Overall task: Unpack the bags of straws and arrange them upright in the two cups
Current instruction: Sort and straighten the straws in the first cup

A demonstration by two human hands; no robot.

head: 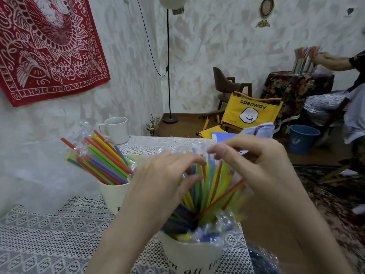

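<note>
At 6 o'clock on the tabletop (49,240), the near cup (189,256) holds straws (205,186). My left hand (158,180) and right hand (254,165) pinch their clear bag (197,150). At 9 o'clock, the far cup (114,196) holds bagged straws (102,161).

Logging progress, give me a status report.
Left hand and right hand pinching clear plastic bag over coloured straws in near cream cup. Bag still on.

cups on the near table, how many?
3. A mug at the far left edge, without straws; a straw-filled cup mid-left; another straw-filled cup nearest the camera, under both hands. The hands may hide more.
</note>
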